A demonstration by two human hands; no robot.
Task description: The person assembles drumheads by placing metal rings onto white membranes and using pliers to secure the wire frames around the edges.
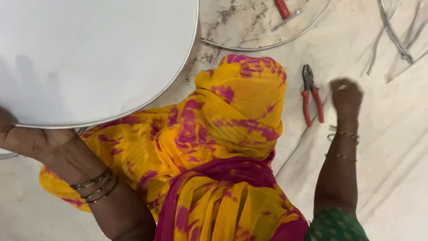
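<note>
A pale, stained floor (401, 134) spreads beneath a seated person in yellow-and-magenta cloth. Filling the upper left of the frame, a large white round panel (89, 53) with a thin metal rim is gripped at its lower edge by the left hand (31, 140), fingers clamped on it. At right, the blurred right hand (347, 96) rests near red-handled pliers (311, 96); its fingers' state cannot be told.

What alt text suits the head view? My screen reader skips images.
A person's left hand grips the rim of a large white round panel, while the right hand is blurred on the floor beside red-handled pliers. Yellow and pink fabric drapes between.
</note>
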